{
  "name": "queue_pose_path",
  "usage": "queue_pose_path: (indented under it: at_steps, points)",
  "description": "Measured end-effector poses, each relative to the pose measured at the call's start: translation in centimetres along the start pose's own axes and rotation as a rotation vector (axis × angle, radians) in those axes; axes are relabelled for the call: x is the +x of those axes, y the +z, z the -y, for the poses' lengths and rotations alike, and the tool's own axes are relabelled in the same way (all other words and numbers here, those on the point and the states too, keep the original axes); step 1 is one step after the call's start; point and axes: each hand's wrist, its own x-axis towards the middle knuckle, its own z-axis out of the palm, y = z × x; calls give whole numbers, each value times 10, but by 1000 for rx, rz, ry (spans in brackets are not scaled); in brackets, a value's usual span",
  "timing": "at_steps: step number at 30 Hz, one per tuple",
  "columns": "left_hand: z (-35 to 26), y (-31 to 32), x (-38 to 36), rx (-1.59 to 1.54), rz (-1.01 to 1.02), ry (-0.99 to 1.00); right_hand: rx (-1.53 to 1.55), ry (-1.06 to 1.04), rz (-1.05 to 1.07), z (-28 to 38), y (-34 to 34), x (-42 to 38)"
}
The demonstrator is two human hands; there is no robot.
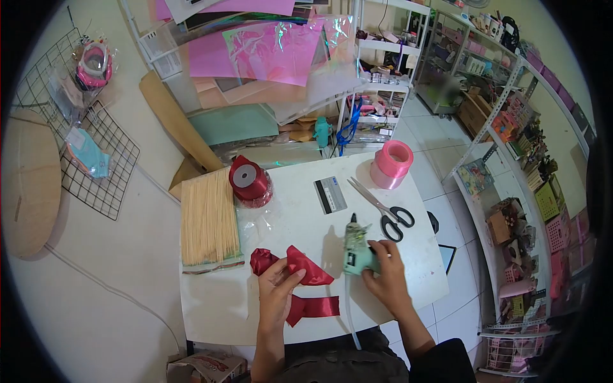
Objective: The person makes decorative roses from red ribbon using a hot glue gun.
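My left hand [276,288] pinches a folded piece of dark red satin ribbon [308,267] between thumb and fingers. A rolled red ribbon rose [262,260] shows just left of those fingers. Flat on the table below lie cut pieces of the same red ribbon [319,307]. My right hand [388,274] is wrapped around a mint-green glue gun [359,254], its dark nozzle pointing away from me. A whitish glue stick or cord [349,309] runs from the gun's rear toward my lap.
On the white table [287,220] are a bundle of thin wooden sticks [209,220], a red ribbon spool [249,182], a card [330,195], black-handled scissors [386,210] and pink ribbon rolls [391,165]. Loaded shelves [511,147] line the right side.
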Motion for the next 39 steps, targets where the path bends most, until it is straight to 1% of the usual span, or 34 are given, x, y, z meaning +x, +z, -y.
queue_pose_path:
  at_steps: [1,2,4,6,7,9,10,12,13,15,17,19,20,22,25,39]
  points:
    - [2,0,0,49,-3,17,58,-43,-56,5,-10,2]
    - [2,1,0,48,-3,12,110,-75,-54,3,-17,0]
    - [2,7,-1,240,-34,76,157,-101,-53,-3,-28,-5]
    - [-4,17,-3,299,-51,101,386,-11,141,-6,-32,-15]
    - [-6,21,-5,359,-69,132,626,176,210,-4,-32,-19]
    - [-8,27,-6,387,-77,154,913,439,347,11,-33,-19]
    - [-8,29,-7,416,-84,178,914,441,350,8,-29,-22]
    - [-7,28,-9,458,-103,208,1053,431,439,1,-20,-31]
    - [-7,28,-9,497,-117,238,1055,433,440,4,-17,-31]
    - [-9,31,-12,520,-147,249,888,352,311,14,-11,-29]
    - [-10,33,-13,542,-174,262,855,356,314,17,-10,-26]
    - [-9,34,-15,600,-198,315,755,220,307,17,-7,-25]
    - [-8,34,-15,600,-197,313,755,223,306,19,-6,-25]
    - [-6,35,-16,679,-226,384,730,266,316,23,-5,-26]
    - [-5,34,-17,725,-219,380,680,282,318,23,-1,-29]
    - [-8,38,-18,661,-214,377,666,311,297,29,-1,-27]
